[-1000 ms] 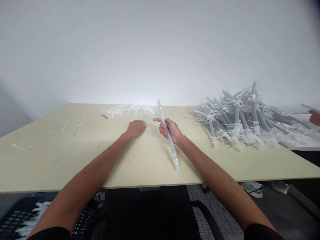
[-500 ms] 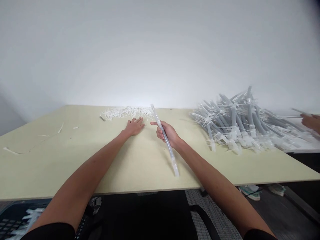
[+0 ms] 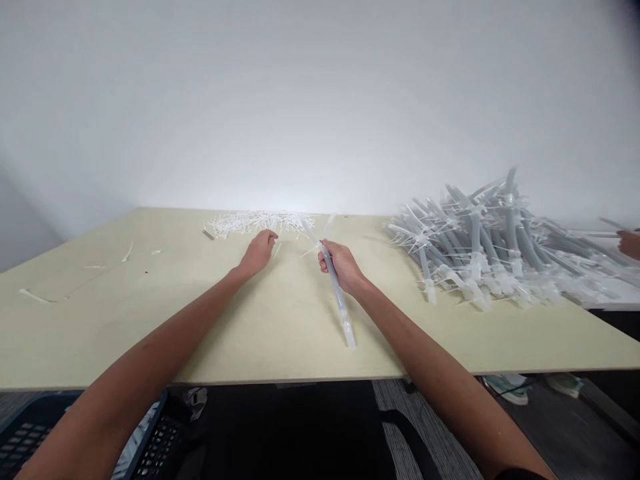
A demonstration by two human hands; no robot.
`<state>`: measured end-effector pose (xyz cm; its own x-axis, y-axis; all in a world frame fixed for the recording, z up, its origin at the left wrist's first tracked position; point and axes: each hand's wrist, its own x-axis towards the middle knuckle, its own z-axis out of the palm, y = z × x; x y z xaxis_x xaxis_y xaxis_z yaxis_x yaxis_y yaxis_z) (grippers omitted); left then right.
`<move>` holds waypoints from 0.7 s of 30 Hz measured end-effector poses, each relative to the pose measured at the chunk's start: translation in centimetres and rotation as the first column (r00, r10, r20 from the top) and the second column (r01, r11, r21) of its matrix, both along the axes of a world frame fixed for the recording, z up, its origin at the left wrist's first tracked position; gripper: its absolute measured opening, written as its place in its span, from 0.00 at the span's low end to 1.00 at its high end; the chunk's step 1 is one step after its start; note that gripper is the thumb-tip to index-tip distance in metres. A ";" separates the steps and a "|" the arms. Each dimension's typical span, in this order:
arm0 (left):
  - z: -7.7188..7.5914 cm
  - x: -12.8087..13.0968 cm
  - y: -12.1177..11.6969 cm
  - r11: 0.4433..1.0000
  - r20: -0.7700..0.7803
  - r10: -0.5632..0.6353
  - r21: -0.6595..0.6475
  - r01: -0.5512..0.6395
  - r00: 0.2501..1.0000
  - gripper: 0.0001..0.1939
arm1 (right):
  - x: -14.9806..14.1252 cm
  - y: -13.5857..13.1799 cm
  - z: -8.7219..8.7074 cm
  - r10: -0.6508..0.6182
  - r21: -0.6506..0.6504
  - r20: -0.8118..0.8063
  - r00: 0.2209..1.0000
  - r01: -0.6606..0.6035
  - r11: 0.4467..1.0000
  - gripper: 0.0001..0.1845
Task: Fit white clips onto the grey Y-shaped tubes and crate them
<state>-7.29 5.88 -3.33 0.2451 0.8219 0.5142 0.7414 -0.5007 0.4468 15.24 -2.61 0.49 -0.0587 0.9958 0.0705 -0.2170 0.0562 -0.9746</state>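
My right hand (image 3: 343,265) is wrapped round a grey tube (image 3: 334,285) with clear, whitish ends. It slants over the table, its lower end pointing toward me. Thin white strips stick out near the tube's upper end by my fingers; they look like a cable tie's tail, though blur hides how they sit. Left of it, my left hand (image 3: 259,252) is closed just above the table, fingers curled and pinched. A short thin white strip, like a cable tie (image 3: 277,250), shows at its fingertips. Just behind lies a heap of thin white ties (image 3: 250,222).
A large pile of grey tubes (image 3: 480,243) with whitish ends and ties covers the right of the table (image 3: 125,333). Another person's hand (image 3: 629,244) is at the far right. A small grey piece (image 3: 209,235) and loose white strips (image 3: 37,296) lie leftward. A dark basket (image 3: 155,433) stands below.
My left hand has lifted off the table and drawn slightly left, its spread fingers now curled in. My right index finger, stretched out before, has folded against the tube. White strips now show there.
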 end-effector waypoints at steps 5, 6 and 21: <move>-0.2 -0.6 0.4 0.996 -0.258 0.012 -0.085 -0.035 0.966 0.23 | 0.0 0.0 0.1 -0.022 -0.004 -0.043 0.999 0.022 1.000 0.13; -0.2 -0.5 0.4 0.994 -0.316 -0.012 -0.110 -0.025 0.949 0.22 | 0.0 -0.1 0.3 -0.024 -0.017 -0.054 0.998 0.024 1.000 0.14; -0.5 -0.3 0.1 0.996 -0.435 -0.048 -0.087 0.011 0.899 0.18 | 0.4 -0.7 0.6 -0.119 0.228 0.258 0.959 0.060 0.972 0.38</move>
<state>-7.62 6.02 -3.86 0.4546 0.8447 0.2824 0.8565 -0.5016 0.1218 15.63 -3.31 1.14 -0.0166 0.9603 0.2783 0.0662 0.2788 -0.9581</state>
